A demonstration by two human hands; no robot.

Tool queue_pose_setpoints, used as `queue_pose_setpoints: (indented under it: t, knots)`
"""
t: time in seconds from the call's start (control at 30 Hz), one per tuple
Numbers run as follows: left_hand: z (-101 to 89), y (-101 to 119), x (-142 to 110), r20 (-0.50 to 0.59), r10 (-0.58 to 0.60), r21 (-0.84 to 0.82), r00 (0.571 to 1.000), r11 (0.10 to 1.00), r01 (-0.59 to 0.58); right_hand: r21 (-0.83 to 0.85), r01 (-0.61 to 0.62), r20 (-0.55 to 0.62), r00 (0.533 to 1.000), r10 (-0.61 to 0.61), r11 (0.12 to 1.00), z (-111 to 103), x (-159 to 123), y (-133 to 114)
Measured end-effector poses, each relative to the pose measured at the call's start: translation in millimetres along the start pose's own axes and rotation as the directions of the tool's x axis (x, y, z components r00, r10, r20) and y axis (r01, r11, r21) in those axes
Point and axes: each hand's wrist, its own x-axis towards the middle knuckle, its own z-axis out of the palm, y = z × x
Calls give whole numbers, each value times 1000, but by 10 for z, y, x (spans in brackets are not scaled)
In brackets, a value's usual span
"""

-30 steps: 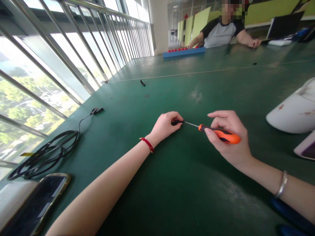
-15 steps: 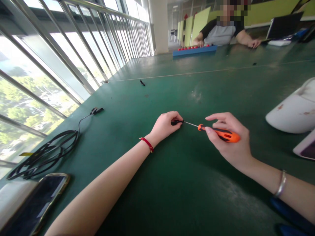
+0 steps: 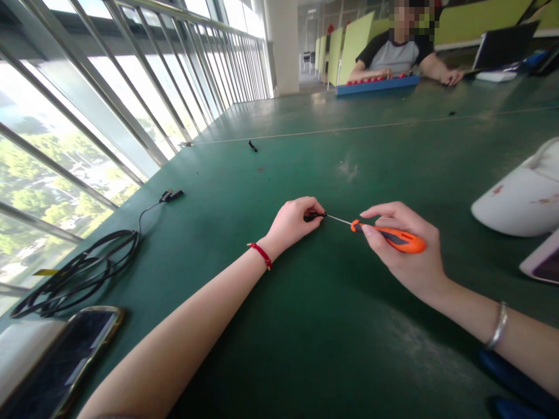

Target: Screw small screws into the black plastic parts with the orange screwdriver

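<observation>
My left hand rests on the green table, its fingers closed around a small black part that is mostly hidden. In my right hand lies an orange and dark grey screwdriver, held lightly by the handle with the thumb against it and the index finger raised. The thin metal shaft points left, and its tip meets the black part at my left fingertips. A red cord bracelet circles my left wrist; a silver bangle is on the right one.
A coiled black cable and a phone on a white box lie at left. A white container stands at right. Across the table, a person sits behind a blue strip with red pieces. A small black scrap lies farther back.
The screwdriver handle has turned about its axis in my right hand, and my index finger has shifted slightly left. My left hand is unmoved. Across the table, the blue strip has slid right.
</observation>
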Motion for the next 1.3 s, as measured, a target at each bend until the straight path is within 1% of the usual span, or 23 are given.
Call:
queue_pose_setpoints:
  t: [0.13, 0.17, 0.2, 0.27, 0.33, 0.4, 0.47, 0.57, 0.63, 0.7, 0.8, 0.87, 0.93, 1.0, 1.07, 1.13, 1.2, 1.23, 1.3]
  knots:
    - [-2, 2, 0, 3, 1, 2, 1000, 1000, -1, 70, 75, -128, 990, -66, 995, 30, 8, 47]
    - [-2, 3, 0, 4, 0, 2, 1000, 1000, 0, 84, 82, -145, 987, -69, 993, 36, 12, 62]
    - [-2, 3, 0, 5, -1, 2, 1000, 1000, 1, 98, 77, -140, 988, -63, 992, 38, 16, 72]
    - [-1, 3, 0, 4, -5, 0, 1000, 1000, 5, 93, 41, -83, 996, -33, 995, 31, 21, 63]
    - [0, 4, 0, 4, -6, -3, 1000, 1000, 6, 50, 15, -26, 1000, -14, 999, 16, 18, 26]
    - [0, 5, 1, 2, -7, -3, 1000, 1000, 7, 12, 6, 4, 1000, -6, 1000, 7, 8, -9]
    - [0, 5, 2, 1, -8, -2, 1000, 1000, 8, 23, 20, -15, 1000, -20, 1000, 13, -1, -9]
    - [2, 1, 1, 2, -10, 3, 1000, 1000, 10, 87, 82, -116, 991, -72, 993, 39, 0, 53]
    - [4, -4, 0, 1, -9, 2, 1000, 1000, 9, 155, 100, -148, 986, -77, 983, 47, 8, 92]
    - [5, -7, -2, -1, -7, 1, 1000, 1000, 7, 190, 68, -107, 993, -49, 979, 38, 11, 95]
    - [3, -6, -3, 0, -4, 2, 1000, 1000, 4, 105, 7, -9, 1000, -6, 994, 8, 2, 37]
    - [1, -2, -3, 0, -3, 2, 1000, 1000, 3, 57, 12, 25, 1000, -13, 998, -3, -6, 5]
    - [0, 0, -4, -2, -2, 0, 1000, 1000, 2, 56, 52, -14, 999, -52, 997, 3, -7, 7]
    - [0, -1, -4, -1, -1, 1, 1000, 1000, 1, 75, 83, -95, 993, -76, 994, 19, 1, 36]
    - [1, -4, -4, -1, -1, 4, 1000, 1000, 1, 112, 78, -140, 988, -62, 991, 30, 14, 64]
    - [1, -7, -3, -1, -1, 7, 1000, 1000, 1, 131, 19, -76, 997, -9, 991, 27, 26, 65]
    - [2, -9, -1, -3, 0, 5, 1000, 1000, 0, 99, -44, 10, 999, 43, 994, 14, 30, 36]
    - [2, -9, -1, -2, 1, 4, 1000, 1000, -1, 74, -59, 32, 998, 57, 996, 7, 29, 17]
    - [2, -8, 0, -2, 4, 4, 1000, 1000, -4, 32, -54, 33, 998, 53, 998, 0, 23, -14]
